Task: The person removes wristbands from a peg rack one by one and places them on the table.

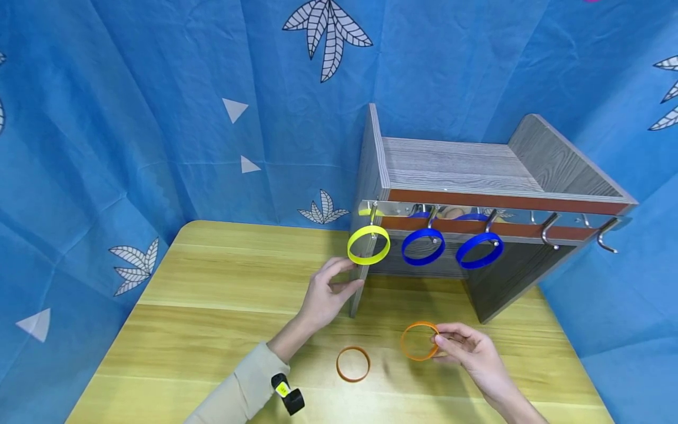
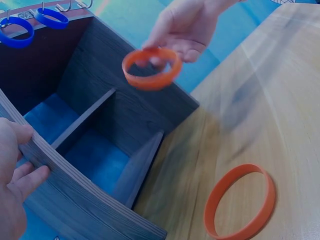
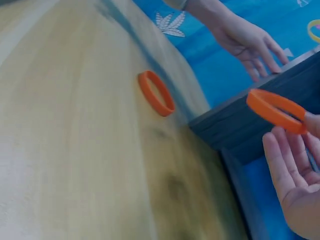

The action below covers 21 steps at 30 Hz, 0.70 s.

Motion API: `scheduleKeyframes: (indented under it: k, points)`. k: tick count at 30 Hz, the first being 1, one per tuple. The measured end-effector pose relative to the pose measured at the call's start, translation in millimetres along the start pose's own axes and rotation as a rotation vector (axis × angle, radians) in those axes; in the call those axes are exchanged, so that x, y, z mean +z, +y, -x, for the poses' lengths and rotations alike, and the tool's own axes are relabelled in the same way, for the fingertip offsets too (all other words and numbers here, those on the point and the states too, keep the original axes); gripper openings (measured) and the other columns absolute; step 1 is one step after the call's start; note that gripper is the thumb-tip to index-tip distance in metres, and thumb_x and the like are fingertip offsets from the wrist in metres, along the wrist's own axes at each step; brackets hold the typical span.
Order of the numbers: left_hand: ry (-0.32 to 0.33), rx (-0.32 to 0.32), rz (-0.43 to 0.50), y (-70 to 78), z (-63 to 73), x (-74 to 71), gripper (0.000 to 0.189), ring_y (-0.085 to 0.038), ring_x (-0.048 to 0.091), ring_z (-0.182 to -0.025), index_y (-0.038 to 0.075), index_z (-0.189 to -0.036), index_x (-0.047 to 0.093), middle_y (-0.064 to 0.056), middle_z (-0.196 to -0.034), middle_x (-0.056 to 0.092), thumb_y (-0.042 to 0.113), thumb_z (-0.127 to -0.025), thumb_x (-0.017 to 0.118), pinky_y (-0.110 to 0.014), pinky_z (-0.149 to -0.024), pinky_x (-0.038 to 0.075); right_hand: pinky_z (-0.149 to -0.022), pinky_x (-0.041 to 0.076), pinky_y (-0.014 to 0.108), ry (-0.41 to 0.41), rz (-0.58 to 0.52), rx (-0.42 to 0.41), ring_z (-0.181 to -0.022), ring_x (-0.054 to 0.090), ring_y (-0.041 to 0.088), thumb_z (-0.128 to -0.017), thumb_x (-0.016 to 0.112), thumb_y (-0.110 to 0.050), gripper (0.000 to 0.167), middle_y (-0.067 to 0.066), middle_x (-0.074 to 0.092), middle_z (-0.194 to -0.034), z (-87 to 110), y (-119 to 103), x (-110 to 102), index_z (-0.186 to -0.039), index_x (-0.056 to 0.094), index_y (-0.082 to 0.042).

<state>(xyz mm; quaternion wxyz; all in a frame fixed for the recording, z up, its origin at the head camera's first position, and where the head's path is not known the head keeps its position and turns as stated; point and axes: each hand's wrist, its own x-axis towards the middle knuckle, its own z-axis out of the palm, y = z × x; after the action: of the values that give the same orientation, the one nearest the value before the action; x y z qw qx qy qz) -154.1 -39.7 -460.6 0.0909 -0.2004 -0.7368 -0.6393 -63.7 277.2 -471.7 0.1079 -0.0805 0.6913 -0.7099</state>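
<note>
My right hand (image 1: 471, 350) pinches an orange silicone wristband (image 1: 420, 341) between thumb and fingers, in front of a grey wood-grain rack (image 1: 577, 159). My left hand (image 1: 331, 291) rests its fairly straight fingers against the rack's left side panel, just below a yellow wristband (image 1: 369, 245) hanging on the leftmost hook. A second orange wristband (image 1: 353, 364) lies flat on the table between the two hands; in the left wrist view this loose band (image 2: 241, 202) is close in the foreground. Two blue wristbands (image 1: 423, 247) hang from the neighbouring hooks.
The rack's front bears a metal strip with several hooks; the two rightmost hooks (image 1: 549, 231) carry nothing. A wood-grain table (image 1: 212, 277) supports the rack. Behind it hangs a blue curtain (image 1: 185, 106) with leaf prints.
</note>
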Motion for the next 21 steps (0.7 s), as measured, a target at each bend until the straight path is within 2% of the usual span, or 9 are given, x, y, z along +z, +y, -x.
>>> scheduleKeyframes:
  k: [4,10,12,16,21]
  points:
    - [0.0,-0.001,0.002,0.3,-0.3,-0.2,0.034,-0.037,0.068,-0.122,0.004,-0.128,0.071,-0.017,-0.129,0.068,0.006,-0.094,0.078,-0.028,-0.09,0.068,-0.083,0.07,0.035,0.037,0.035,0.12,-0.088,0.076,0.012,-0.105,0.062,-0.006,0.02,-0.005,0.077,-0.103,-2.5,9.0,5.2,-0.115,0.072,-0.019]
    - [0.002,-0.007,-0.005,-0.1,-0.3,0.0,0.034,-0.036,0.068,-0.123,0.004,-0.127,0.071,-0.016,-0.129,0.069,0.006,-0.094,0.079,-0.027,-0.09,0.067,-0.084,0.069,0.031,0.023,0.015,0.203,-0.088,0.074,0.01,-0.106,0.062,-0.008,0.016,-0.004,0.076,-0.103,-7.7,22.5,10.5,-0.12,0.069,-0.01]
    - [0.003,-0.009,-0.003,0.0,-0.1,-0.1,0.035,-0.037,0.068,-0.123,0.004,-0.128,0.071,-0.016,-0.129,0.069,0.006,-0.094,0.079,-0.027,-0.09,0.067,-0.085,0.069,0.03,0.013,0.016,0.235,-0.088,0.074,0.01,-0.106,0.063,-0.01,0.021,-0.003,0.076,-0.104,-10.0,24.7,12.2,-0.125,0.066,-0.003]
    - [0.005,-0.01,-0.001,0.3,0.1,-0.4,0.035,-0.037,0.068,-0.123,0.004,-0.128,0.071,-0.016,-0.13,0.069,0.007,-0.094,0.079,-0.028,-0.09,0.067,-0.086,0.069,0.03,0.0,0.038,0.295,-0.09,0.074,0.011,-0.106,0.064,-0.016,0.043,-0.001,0.074,-0.107,-14.4,26.8,14.8,-0.137,0.055,0.013]
    - [-0.001,-0.011,-0.002,0.8,-0.1,-0.8,0.035,-0.037,0.068,-0.124,0.005,-0.128,0.071,-0.016,-0.13,0.069,0.008,-0.094,0.079,-0.027,-0.09,0.067,-0.087,0.069,0.03,-0.013,0.061,0.341,-0.09,0.074,0.011,-0.105,0.066,-0.02,0.054,0.002,0.074,-0.107,-17.1,31.8,17.7,-0.14,0.049,0.017]
